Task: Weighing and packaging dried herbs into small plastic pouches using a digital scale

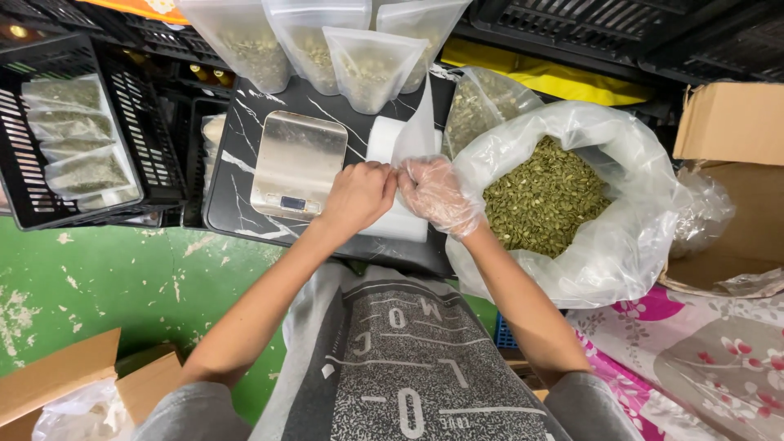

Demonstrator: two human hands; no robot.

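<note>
Over the marbled black worktop [245, 175], beside a brushed-steel scale [299, 162], both hands pinch one empty translucent pouch [415, 131]: bare left hand [358, 194], film-gloved right hand [434, 194]. Right: crinkled clear sack [629, 237] of flat green seeds [543, 200].

The hands hid part of the white pouch stack [398, 220] near the tray's front edge. The filled pouches [310, 41] at its back edge were cut off by the picture's top. The scale's display [292, 202] was too small to read.
</note>
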